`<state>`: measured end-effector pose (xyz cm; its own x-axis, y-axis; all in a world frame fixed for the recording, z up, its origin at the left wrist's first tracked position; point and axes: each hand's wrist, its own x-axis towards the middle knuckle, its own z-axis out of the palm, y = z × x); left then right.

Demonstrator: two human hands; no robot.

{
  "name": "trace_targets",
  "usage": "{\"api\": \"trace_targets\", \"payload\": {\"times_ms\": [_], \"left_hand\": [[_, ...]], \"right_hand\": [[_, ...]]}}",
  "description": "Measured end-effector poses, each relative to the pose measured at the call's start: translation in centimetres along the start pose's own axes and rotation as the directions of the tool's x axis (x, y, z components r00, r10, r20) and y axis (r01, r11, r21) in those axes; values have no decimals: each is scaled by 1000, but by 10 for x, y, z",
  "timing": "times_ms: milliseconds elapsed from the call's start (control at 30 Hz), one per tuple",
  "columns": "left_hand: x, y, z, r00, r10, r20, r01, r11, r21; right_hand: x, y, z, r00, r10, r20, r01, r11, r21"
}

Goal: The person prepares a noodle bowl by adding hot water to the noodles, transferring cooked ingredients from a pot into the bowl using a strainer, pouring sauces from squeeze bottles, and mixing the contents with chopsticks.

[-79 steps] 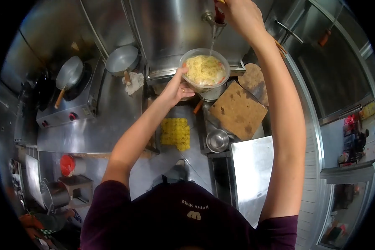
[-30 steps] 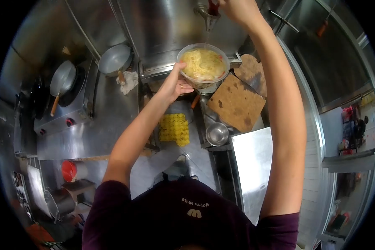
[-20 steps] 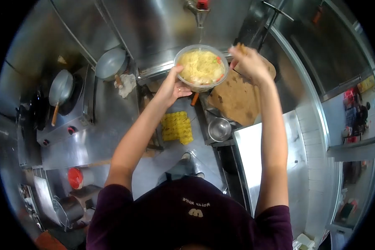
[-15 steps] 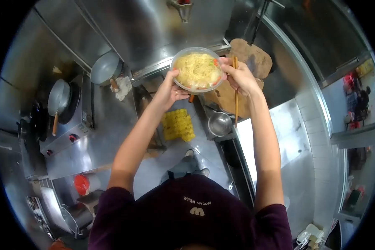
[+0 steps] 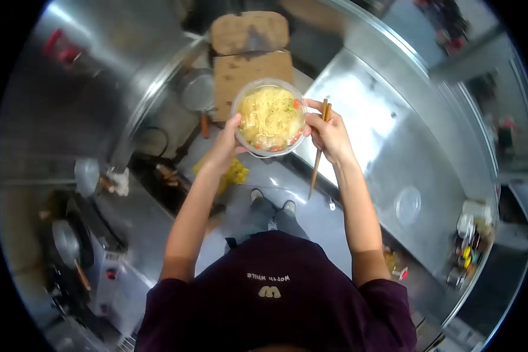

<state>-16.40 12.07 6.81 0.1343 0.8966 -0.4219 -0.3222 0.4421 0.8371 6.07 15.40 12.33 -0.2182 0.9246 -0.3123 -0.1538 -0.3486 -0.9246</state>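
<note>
A round clear plastic bowl (image 5: pixel 236 111) is held up in front of me. Inside it are thin yellow noodles (image 5: pixel 268 114) with bits of red and green near the right and lower rim. My left hand (image 5: pixel 222 144) grips the bowl's left side, thumb on the rim and fingers underneath. At the opposite side, my right hand (image 5: pixel 330 132) pinches the rim and also has a pair of wooden chopsticks (image 5: pixel 318 161) tucked in it, their thin ends pointing down toward me.
Beyond the bowl are wooden cutting boards (image 5: pixel 249 32) and a metal pan (image 5: pixel 198 90). A steel counter (image 5: pixel 364 111) runs along the right, with a round clear lid (image 5: pixel 408 202) on it. On the left, a wok (image 5: pixel 67 242) sits on a stove. A yellow mat (image 5: pixel 232 175) lies on the floor.
My body and view have turned to the right. The bowl and chopsticks came along in my hands, now in front of the cutting boards and beside the right-hand counter.
</note>
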Motion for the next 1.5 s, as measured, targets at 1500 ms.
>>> {"api": "trace_targets", "payload": {"times_ms": [1500], "left_hand": [[-3, -170, 68, 911, -161, -378, 164, 986, -25]], "right_hand": [[-109, 42, -216, 784, -514, -349, 319, 815, -483]]}}
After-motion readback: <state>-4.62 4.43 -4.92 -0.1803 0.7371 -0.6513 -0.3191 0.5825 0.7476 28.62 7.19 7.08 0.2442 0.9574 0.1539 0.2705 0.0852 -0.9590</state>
